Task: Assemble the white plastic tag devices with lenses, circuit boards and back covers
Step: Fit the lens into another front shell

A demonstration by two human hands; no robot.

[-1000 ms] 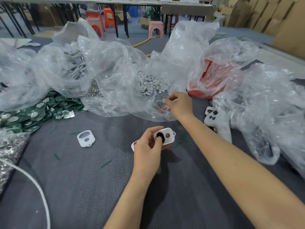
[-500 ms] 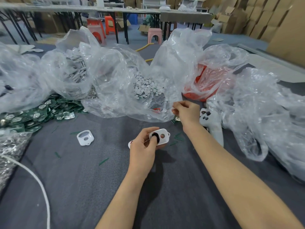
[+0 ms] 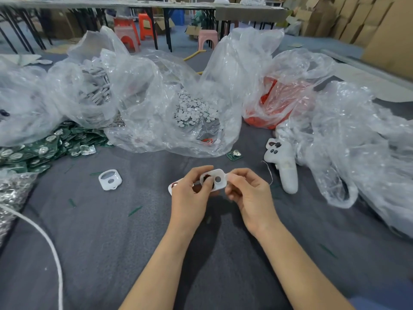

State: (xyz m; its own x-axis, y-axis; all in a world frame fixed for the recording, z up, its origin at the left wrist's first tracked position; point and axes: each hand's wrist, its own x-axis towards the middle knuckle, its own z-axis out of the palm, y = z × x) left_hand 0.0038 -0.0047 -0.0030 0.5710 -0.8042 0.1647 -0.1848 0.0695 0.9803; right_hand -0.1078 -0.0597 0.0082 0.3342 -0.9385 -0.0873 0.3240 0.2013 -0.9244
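My left hand (image 3: pixel 192 193) grips a white tag shell (image 3: pixel 218 181) just above the grey table, thumb over its dark round lens. My right hand (image 3: pixel 248 191) pinches the shell's right end; whether a small part sits between those fingers is hidden. A second white piece (image 3: pixel 171 187) peeks out under my left hand. Another empty white shell (image 3: pixel 110 179) lies to the left. A single green circuit board (image 3: pixel 234 155) lies beyond my hands, and a heap of green circuit boards (image 3: pixel 44 148) is at the far left. Small white discs (image 3: pixel 194 110) fill an open clear bag.
Crumpled clear bags (image 3: pixel 357 142) crowd the back and right; one holds red parts (image 3: pixel 268 108), one grey covers (image 3: pixel 93 90). A white game-controller-shaped piece (image 3: pixel 283 166) lies right of my hands. A white cord (image 3: pixel 44 238) and a bag of silvery parts (image 3: pixel 11 193) are at the left.
My right hand drew back from the disc bag to the shell and now pinches its right end. My left hand kept holding the shell.
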